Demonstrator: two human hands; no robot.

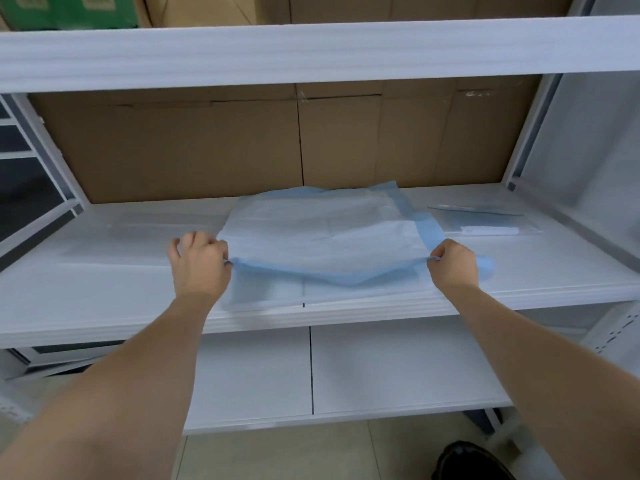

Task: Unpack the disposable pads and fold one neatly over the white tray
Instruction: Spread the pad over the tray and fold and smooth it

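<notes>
A disposable pad (318, 233), white with a blue border, lies spread on the middle shelf. Its near edge is lifted off the surface and sags in the middle. My left hand (201, 263) pinches the pad's near left corner. My right hand (453, 263) pinches the near right corner, with a blue flap trailing out past it. Under the lifted edge a flat white tray (270, 296) shows near the shelf's front; most of it is covered by the pad.
The white shelf (104, 278) has a clear plastic package (485, 221) lying at the back right. Brown cardboard (207, 147) lines the back. Another shelf board (311, 50) hangs above, a lower shelf (381, 368) sits below, and a dark shoe (471, 462) is on the floor.
</notes>
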